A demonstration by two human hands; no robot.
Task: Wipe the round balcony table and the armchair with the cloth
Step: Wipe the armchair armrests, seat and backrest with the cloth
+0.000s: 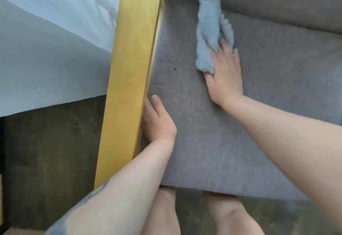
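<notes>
bare knees [194, 214] sit nearest the lens, just under the front edge of the armchair [203, 142], with both forearms reaching out over its grey seat cushion. right hand [224, 75] lies flat, fingers fairly straight and spread, pressing the fluffy blue cloth [211, 31] down on the cushion, thumb tucked against the cloth's near end; most of the cloth trails out beyond the fingertips toward the back cushion [277, 1]. left hand [157, 120] rests relaxed and holding nothing, wedged at the seat's edge against the yellow wooden armrest [129, 68] on its outer side, seemingly steadying the chair. to wipe well, it looks wise to bunch the cloth under the palm so it doesn't drag loose, keep even pressure, and work in overlapping strokes from the back seam toward the body, taking in the small dark speck [175, 69] between the two hands. beyond the armrest, left of the left hand, hangs white fabric [55, 40]. no round table is in view.
</notes>
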